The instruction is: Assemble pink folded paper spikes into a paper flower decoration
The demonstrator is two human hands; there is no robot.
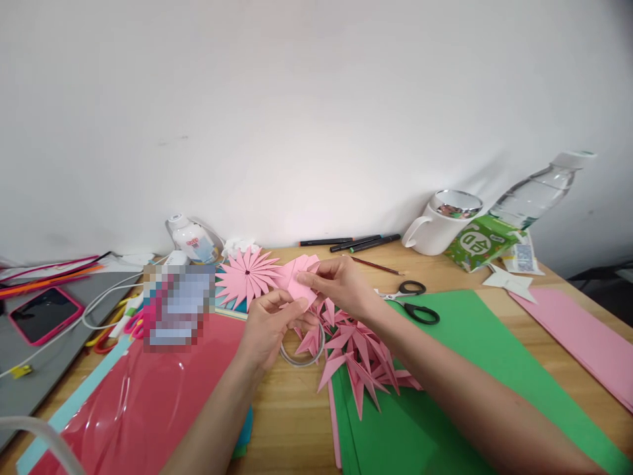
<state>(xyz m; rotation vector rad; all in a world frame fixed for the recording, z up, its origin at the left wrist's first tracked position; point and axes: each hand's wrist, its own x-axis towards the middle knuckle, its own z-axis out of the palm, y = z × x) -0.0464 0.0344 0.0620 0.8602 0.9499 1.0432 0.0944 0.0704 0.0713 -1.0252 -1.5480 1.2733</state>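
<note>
Between my two hands is a folded piece of pink paper (297, 272). My left hand (277, 323) pinches its lower edge with thumb and fingertips. From the right side, my right hand (341, 284) grips the same paper, thumb on top. Just behind them, a pink pleated paper rosette (247, 272) with pointed tips lies by the paper. Below my right hand a heap of spiky pink folded paper pieces (359, 359) rests partly on green sheets. A round ring, like a tape roll (302, 361), shows under my left hand.
Black-handled scissors (420, 313) lie by green paper (475, 369). Behind are marker pens (368, 244), a white mug (438, 224), a green box (477, 245) and a tilted water bottle (537, 191). To the left are red sheets (173, 396), a white bottle (192, 239) and a phone (47, 315).
</note>
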